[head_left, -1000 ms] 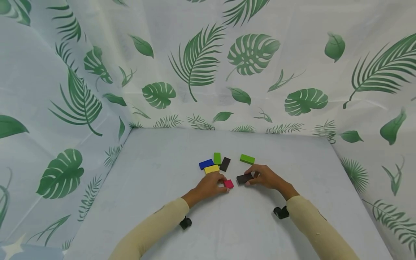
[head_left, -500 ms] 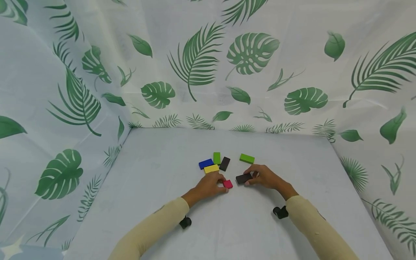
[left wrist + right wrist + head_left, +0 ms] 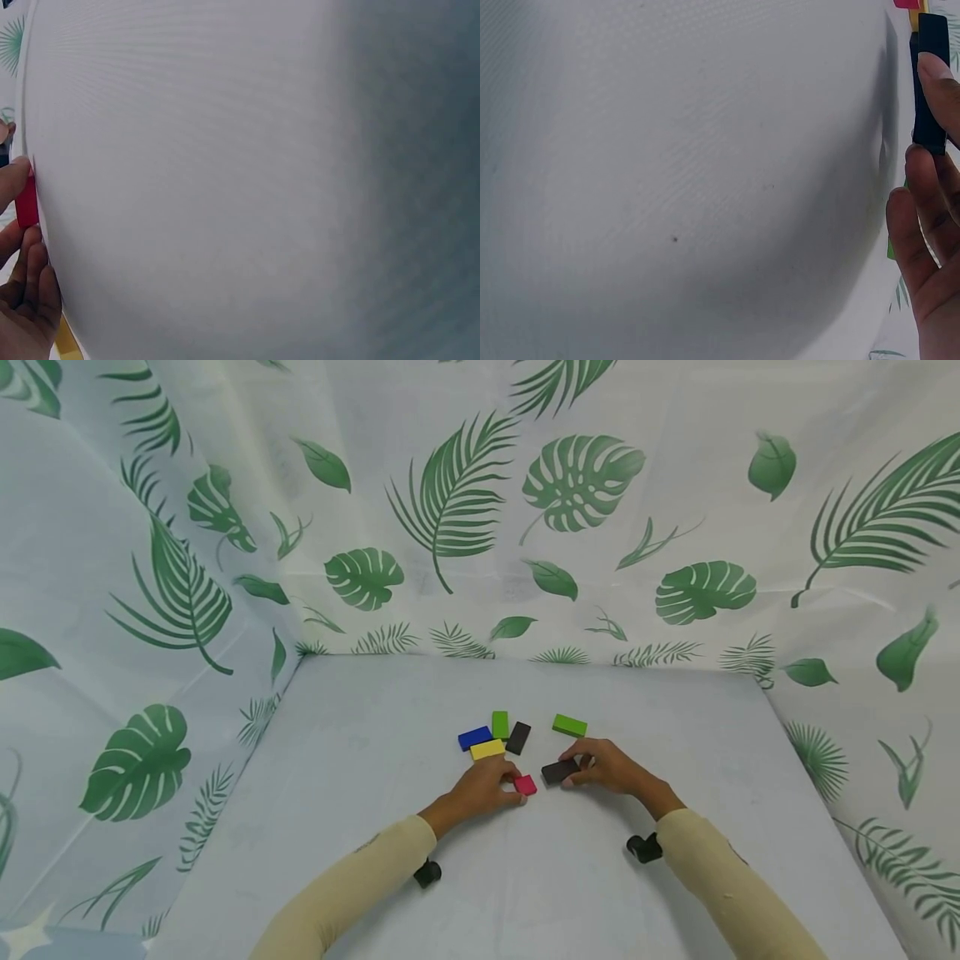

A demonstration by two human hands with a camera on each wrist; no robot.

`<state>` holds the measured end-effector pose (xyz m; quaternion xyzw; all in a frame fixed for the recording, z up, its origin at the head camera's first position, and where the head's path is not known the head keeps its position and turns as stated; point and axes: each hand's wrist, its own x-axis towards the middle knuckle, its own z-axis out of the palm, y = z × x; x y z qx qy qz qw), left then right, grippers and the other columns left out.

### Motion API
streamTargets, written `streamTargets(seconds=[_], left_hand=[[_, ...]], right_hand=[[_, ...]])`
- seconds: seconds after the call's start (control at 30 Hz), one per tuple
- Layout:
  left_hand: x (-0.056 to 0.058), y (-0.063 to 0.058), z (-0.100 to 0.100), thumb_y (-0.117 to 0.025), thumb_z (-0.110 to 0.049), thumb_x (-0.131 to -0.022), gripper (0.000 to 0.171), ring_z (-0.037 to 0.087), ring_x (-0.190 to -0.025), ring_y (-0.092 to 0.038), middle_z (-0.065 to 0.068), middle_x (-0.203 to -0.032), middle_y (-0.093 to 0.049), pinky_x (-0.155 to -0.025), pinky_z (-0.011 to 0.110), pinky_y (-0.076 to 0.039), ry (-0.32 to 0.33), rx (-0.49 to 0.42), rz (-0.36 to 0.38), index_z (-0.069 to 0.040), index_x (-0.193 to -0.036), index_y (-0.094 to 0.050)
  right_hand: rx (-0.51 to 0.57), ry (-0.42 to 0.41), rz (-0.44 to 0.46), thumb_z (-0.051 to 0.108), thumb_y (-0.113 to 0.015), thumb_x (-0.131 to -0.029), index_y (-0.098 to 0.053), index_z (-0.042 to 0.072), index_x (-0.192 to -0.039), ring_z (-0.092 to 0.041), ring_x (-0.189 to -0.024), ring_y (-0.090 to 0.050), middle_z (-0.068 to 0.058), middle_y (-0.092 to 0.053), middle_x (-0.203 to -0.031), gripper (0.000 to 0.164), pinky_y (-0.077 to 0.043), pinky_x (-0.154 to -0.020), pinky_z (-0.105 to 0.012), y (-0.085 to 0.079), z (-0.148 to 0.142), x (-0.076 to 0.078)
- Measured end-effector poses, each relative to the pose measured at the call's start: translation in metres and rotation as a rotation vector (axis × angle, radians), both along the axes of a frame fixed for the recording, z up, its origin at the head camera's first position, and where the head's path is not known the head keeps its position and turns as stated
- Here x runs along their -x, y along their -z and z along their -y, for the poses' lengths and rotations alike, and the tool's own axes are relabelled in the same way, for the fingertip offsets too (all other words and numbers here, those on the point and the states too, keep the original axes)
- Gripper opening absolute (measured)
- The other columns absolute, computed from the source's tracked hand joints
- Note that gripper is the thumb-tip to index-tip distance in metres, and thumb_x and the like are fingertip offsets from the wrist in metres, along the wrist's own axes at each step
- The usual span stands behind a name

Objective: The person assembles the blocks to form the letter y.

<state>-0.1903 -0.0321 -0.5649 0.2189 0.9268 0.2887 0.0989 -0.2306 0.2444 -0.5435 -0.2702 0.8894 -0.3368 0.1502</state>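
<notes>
Near the middle of the table, my left hand (image 3: 480, 791) pinches a small red block (image 3: 527, 785) between thumb and fingers. The left wrist view has the same red block (image 3: 27, 204) at its left edge, partly covered by the fingers. My right hand (image 3: 611, 767) holds a black rectangular block (image 3: 557, 772) at its right end. In the right wrist view, the thumb lies across this black block (image 3: 931, 112), with a finger at its lower end. A short gap separates the red and black blocks. Just beyond the left hand lies a yellow block (image 3: 487, 749).
A blue block (image 3: 475, 738), a green block (image 3: 500, 724) and a second black block (image 3: 518, 737) lie close together behind the hands. Another green block (image 3: 570, 726) sits farther right. Leaf-printed cloth (image 3: 465, 610) walls the pale table (image 3: 375, 710) at the back and sides.
My right hand has shifted slightly left with the black block, narrowing the gap to the red block. The left hand keeps its pinch, almost still. The other blocks stay where they were.
</notes>
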Motion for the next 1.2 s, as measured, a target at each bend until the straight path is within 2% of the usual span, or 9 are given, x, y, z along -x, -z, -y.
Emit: streamTargets(seconds=[0.27, 0.8, 1.2], left_hand=[[-0.001, -0.0017, 0.0001, -0.082, -0.035, -0.084, 0.033, 0.003, -0.083, -0.053, -0.009, -0.09, -0.063, -0.078, 0.018, -0.048, -0.005, -0.006, 0.011, -0.014, -0.108, -0.073], [0.0022, 0.0039, 0.0003, -0.082, -0.034, -0.084, 0.033, 0.003, -0.084, -0.052, -0.009, -0.089, -0.062, -0.077, 0.018, -0.047, 0.002, -0.029, 0.018, -0.014, -0.108, -0.073], [-0.0002, -0.0009, -0.0001, -0.082, -0.035, -0.084, 0.034, 0.003, -0.084, -0.052, -0.008, -0.09, -0.061, -0.077, 0.018, -0.047, 0.0, -0.016, 0.022, -0.013, -0.109, -0.073]], right_hand=[[-0.011, -0.001, 0.003, 0.024, -0.084, -0.08, -0.071, 0.01, -0.119, -0.014, -0.087, -0.057, -0.002, -0.07, -0.111, 0.044, -0.047, -0.073, -0.023, 0.001, 0.0027, 0.0003], [0.005, -0.033, -0.016, 0.025, -0.084, -0.081, -0.072, 0.01, -0.119, -0.013, -0.088, -0.057, -0.002, -0.07, -0.111, 0.042, -0.048, -0.075, -0.024, 0.005, 0.0054, 0.0015], [0.029, -0.049, -0.024, 0.025, -0.084, -0.081, -0.073, 0.011, -0.116, -0.012, -0.087, -0.057, -0.002, -0.069, -0.109, 0.039, -0.048, -0.075, -0.023, 0.0061, 0.01, -0.0014]])
